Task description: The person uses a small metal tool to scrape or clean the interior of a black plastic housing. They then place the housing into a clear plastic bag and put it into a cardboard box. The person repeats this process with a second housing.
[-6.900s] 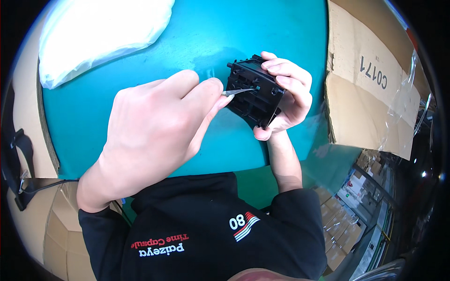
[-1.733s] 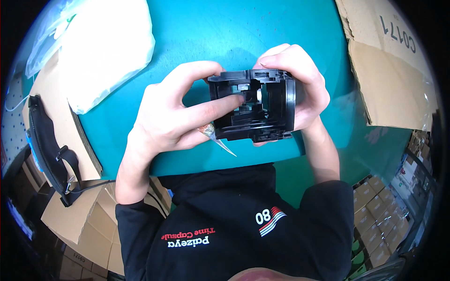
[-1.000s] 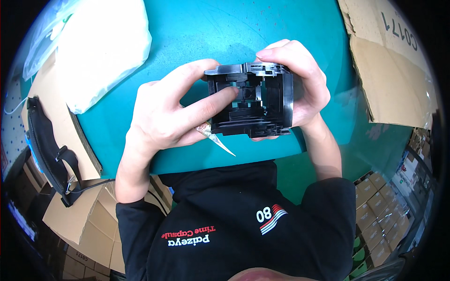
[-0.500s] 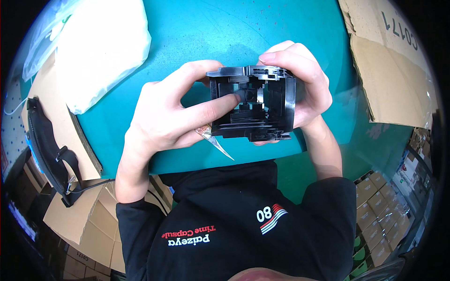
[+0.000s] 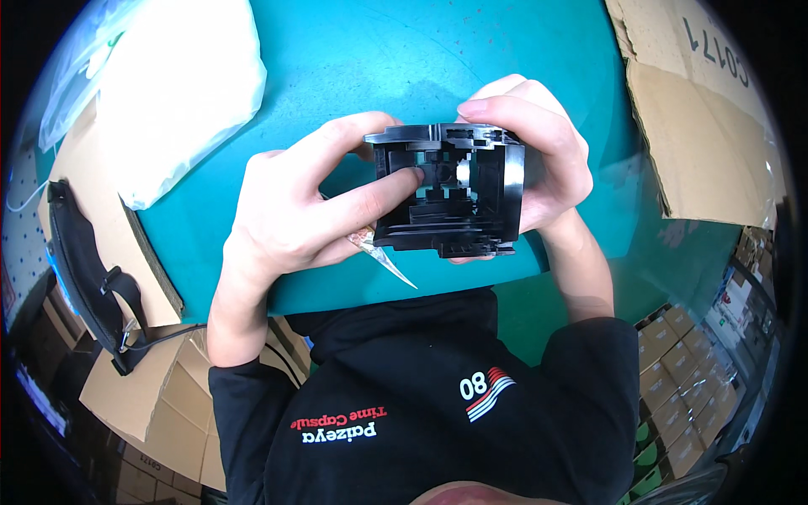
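You are holding a black plastic housing [image 5: 448, 189] in both hands above the teal table [image 5: 353, 59], close to your chest. Your right hand [image 5: 539, 156] is wrapping its far side, fingers curled over the top edge. Your left hand [image 5: 295, 210] is gripping the near side — index finger poking into the open cavity — while also pinching a slim pointed tool [image 5: 383, 257] beneath. A white plastic bag [image 5: 168, 93] is lying well apart at the left.

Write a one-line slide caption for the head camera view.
Both hands hold a black plastic frame over a teal table: left hand reaching a finger inside, right hand gripping its side.
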`<state>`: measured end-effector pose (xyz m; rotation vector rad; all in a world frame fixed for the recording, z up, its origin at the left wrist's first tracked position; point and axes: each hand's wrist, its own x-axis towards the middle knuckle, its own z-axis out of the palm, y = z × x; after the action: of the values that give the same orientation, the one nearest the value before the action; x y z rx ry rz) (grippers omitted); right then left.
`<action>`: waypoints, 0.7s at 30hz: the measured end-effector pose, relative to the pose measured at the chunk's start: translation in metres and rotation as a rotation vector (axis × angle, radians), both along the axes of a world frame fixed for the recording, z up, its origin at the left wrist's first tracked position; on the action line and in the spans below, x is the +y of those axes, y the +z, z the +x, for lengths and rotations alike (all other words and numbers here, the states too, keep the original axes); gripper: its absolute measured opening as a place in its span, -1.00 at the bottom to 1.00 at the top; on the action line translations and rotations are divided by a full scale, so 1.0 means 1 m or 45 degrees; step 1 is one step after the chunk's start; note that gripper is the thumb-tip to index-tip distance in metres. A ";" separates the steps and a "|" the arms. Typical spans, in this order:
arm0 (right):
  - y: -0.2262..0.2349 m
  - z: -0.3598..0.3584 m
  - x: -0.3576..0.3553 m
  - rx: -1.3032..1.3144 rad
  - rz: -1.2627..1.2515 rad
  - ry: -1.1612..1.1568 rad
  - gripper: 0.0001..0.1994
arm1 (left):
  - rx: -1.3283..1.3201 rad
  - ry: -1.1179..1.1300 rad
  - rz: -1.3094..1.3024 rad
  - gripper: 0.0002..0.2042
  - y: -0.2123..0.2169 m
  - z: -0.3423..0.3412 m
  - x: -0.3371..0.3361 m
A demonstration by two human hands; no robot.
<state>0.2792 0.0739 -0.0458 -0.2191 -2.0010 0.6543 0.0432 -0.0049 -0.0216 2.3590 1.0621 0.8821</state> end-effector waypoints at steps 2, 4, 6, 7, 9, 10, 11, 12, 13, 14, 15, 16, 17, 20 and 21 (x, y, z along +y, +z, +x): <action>-0.001 0.000 0.000 -0.002 -0.005 -0.002 -0.06 | 0.012 0.013 0.017 -0.71 -0.001 0.001 0.000; -0.001 0.000 -0.001 -0.004 -0.008 -0.006 -0.07 | 0.025 0.026 0.031 -0.70 -0.001 0.001 0.000; -0.002 0.000 -0.001 -0.007 -0.009 -0.012 -0.07 | 0.040 0.039 0.041 -0.69 0.000 0.002 -0.001; -0.001 0.000 -0.001 -0.011 -0.008 -0.016 -0.07 | 0.047 0.043 0.050 -0.68 0.000 0.002 -0.001; 0.000 0.000 -0.001 -0.021 -0.006 -0.024 -0.08 | 0.058 0.051 0.069 -0.66 -0.002 0.002 -0.001; 0.000 0.000 -0.001 -0.023 0.003 -0.023 -0.09 | 0.073 0.067 0.063 -0.65 -0.001 0.003 -0.001; -0.001 0.000 -0.001 -0.026 0.011 -0.022 -0.09 | 0.088 0.084 0.057 -0.64 0.000 0.003 -0.001; -0.001 0.001 -0.001 -0.028 0.019 -0.022 -0.10 | 0.103 0.099 0.050 -0.63 0.000 0.004 -0.001; -0.002 0.001 0.000 -0.032 0.023 -0.023 -0.10 | 0.112 0.095 0.061 -0.62 -0.001 0.004 -0.001; -0.003 0.001 0.000 -0.036 0.027 -0.025 -0.10 | 0.121 0.090 0.071 -0.62 -0.002 0.003 -0.001; -0.003 0.000 0.000 -0.037 0.030 -0.022 -0.10 | 0.133 0.089 0.081 -0.61 -0.003 0.003 -0.001; -0.003 0.001 0.000 -0.040 0.028 -0.022 -0.10 | 0.105 0.099 0.040 -0.61 -0.004 0.002 -0.001; -0.003 0.002 0.000 -0.042 0.024 -0.021 -0.09 | 0.076 0.108 0.000 -0.62 -0.005 0.002 -0.002; 0.002 -0.001 -0.003 0.003 -0.070 -0.042 -0.22 | -0.016 0.107 -0.051 -0.63 -0.009 0.002 -0.003; 0.004 -0.002 -0.004 0.027 -0.116 -0.056 -0.28 | -0.048 0.098 -0.056 -0.63 -0.011 0.002 -0.002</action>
<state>0.2777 0.0696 -0.0419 -0.3089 -1.9430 0.7179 0.0453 -0.0071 -0.0322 2.2698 1.1523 0.9177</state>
